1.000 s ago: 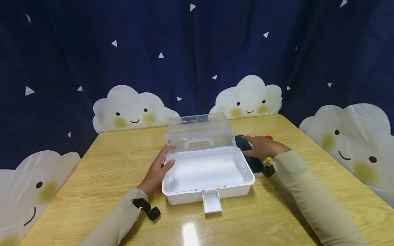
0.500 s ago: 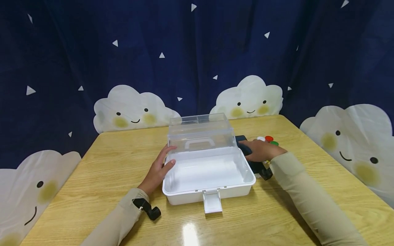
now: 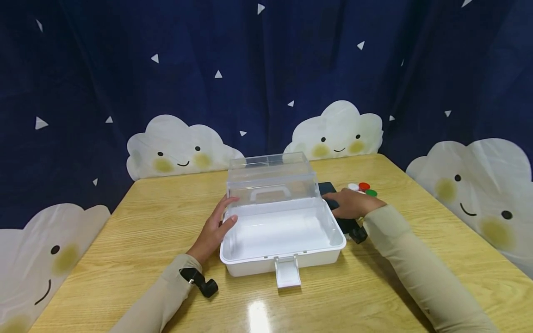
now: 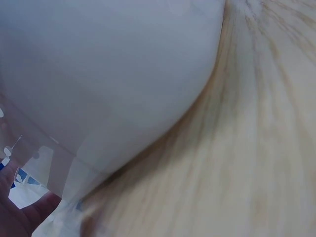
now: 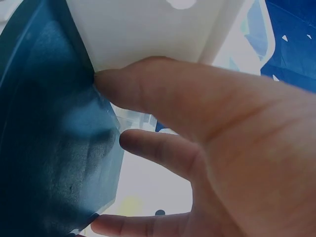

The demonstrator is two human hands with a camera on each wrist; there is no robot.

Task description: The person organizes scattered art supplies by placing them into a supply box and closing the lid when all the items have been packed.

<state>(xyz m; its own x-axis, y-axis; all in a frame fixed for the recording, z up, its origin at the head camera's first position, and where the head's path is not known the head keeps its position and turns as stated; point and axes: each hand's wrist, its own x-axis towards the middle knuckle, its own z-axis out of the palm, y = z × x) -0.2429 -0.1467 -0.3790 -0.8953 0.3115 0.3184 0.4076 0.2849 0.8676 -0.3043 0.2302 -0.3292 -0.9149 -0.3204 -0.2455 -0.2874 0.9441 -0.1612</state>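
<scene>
A white plastic storage box [image 3: 275, 231] stands with its clear lid [image 3: 270, 178] raised and its front latch [image 3: 287, 273] hanging down. My left hand [image 3: 212, 231] holds the box's left side, the thumb over the rim and a finger by the lid's hinge corner. Right of the box lies a dark blue flat thing [image 3: 326, 187] that resembles a book. My right hand [image 3: 351, 203] reaches over it. In the right wrist view, the thumb and spread fingertips touch the edge of its dark blue surface [image 5: 54, 123]. Part of it is covered by the hand.
Beyond my right wrist stand several small round items with a white cap [image 3: 353, 187], a red cap [image 3: 364, 186] and a green cap [image 3: 371, 193]. The wooden table [image 3: 166, 203] ends at a dark blue curtain [image 3: 187, 83] with clouds.
My right hand has shifted a little left, and its fingers have come onto the dark blue thing's edge. More coloured caps show behind it. The left hand and box have stayed still.
</scene>
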